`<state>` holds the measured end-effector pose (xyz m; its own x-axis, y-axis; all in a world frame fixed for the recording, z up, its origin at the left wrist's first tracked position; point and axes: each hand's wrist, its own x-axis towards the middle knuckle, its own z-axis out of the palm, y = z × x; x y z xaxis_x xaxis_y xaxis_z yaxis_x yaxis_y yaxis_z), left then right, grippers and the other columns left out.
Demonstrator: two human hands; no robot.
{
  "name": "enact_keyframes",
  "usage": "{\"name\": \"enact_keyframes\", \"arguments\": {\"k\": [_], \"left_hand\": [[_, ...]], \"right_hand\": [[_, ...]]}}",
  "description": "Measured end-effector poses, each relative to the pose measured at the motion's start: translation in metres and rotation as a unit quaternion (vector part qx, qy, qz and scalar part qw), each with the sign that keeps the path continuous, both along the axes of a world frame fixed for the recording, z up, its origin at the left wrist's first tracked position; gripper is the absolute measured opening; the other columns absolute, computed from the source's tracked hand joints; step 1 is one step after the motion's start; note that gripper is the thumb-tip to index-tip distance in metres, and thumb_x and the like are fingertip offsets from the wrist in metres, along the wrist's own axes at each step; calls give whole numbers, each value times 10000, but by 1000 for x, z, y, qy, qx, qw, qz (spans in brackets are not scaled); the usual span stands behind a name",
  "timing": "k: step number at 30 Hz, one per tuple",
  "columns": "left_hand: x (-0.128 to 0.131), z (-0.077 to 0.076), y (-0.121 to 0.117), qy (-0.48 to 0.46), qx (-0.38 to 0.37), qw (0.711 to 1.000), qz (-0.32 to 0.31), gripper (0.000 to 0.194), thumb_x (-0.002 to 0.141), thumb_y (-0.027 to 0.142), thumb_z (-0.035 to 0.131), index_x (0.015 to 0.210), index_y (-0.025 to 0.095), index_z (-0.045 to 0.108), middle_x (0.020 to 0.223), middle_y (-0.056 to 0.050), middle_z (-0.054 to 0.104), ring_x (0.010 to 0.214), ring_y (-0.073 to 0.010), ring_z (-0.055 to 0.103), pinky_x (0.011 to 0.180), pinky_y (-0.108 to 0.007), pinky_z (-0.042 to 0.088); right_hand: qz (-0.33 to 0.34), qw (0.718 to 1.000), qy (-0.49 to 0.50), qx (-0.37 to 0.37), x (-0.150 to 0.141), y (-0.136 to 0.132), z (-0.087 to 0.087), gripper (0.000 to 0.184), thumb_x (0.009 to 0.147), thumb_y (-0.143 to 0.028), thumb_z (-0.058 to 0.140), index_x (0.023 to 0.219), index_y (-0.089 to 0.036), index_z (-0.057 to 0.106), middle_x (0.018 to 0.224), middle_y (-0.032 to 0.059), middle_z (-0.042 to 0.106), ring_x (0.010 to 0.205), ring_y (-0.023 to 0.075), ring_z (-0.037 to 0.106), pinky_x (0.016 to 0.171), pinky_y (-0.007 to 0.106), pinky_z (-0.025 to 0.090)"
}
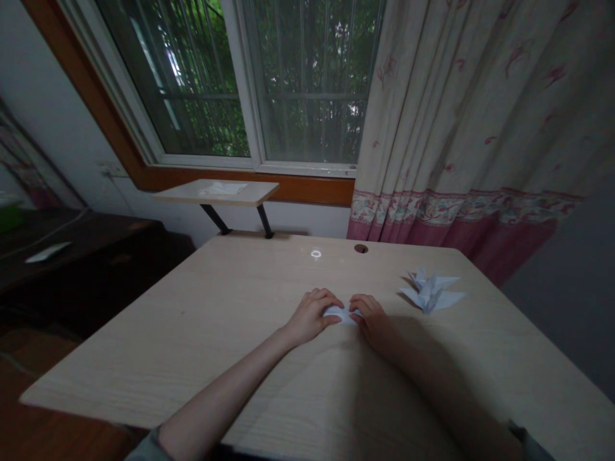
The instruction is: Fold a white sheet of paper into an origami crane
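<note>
My left hand (310, 315) and my right hand (372, 320) rest side by side on the light wooden table (216, 346). Between them lies a small white folded paper (342, 313). Curled fingers of both hands press on its edges and hide most of it. To the right of my right hand, apart from it, a finished folded paper figure with pointed wings (431, 291) lies on the table.
A round cable hole (360, 248) is near the table's far edge. A small raised shelf (218, 191) on black brackets stands behind it under the window. A patterned curtain (480, 128) hangs at the right. A dark cabinet (72, 256) is at the left.
</note>
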<state>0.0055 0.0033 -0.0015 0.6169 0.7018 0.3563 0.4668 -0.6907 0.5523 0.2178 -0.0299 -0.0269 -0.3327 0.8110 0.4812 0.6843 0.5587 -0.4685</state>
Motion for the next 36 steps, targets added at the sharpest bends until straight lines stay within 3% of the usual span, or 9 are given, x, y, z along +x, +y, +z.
{"name": "enact_keyframes", "arguments": {"k": [7,12,19,27,36], "left_hand": [[-3,-6,4,-60,-25,997,-46,174,878,280,618,1028,242,700,1024,-42,653,1012,-186,559,926,-350,437],[-5,-8,3,-45,-2,997,-54,197,912,246,561,1037,254,712,1067,-42,672,1012,-172,589,906,-332,486],[-6,-2,1,9,42,995,-85,243,956,273,487,1091,245,687,1102,-13,699,1012,-147,623,933,-296,488],[-9,4,0,36,65,992,-106,253,948,311,496,1110,248,680,1115,-30,696,1014,-161,630,925,-315,494],[-8,13,-4,51,59,990,-117,275,971,305,446,1112,223,668,1085,-43,697,1008,-167,619,927,-316,480]], "right_hand": [[24,1000,-17,1,2,0,-4,206,881,-88,430,975,-191,581,1024,84,626,975,222,565,876,402,460],[25,998,-49,19,2,-2,0,248,867,-63,416,950,-195,609,1000,86,649,946,220,594,877,419,467],[43,996,-72,2,1,-6,11,282,847,-38,402,989,-167,610,1012,106,647,976,225,584,885,412,481],[30,998,-57,-2,1,-7,10,289,856,-61,377,991,-162,611,986,101,654,933,217,593,868,415,492],[57,996,-63,3,3,-13,19,269,874,-91,417,1050,-154,610,1042,109,650,1006,220,573,920,420,468]]}}
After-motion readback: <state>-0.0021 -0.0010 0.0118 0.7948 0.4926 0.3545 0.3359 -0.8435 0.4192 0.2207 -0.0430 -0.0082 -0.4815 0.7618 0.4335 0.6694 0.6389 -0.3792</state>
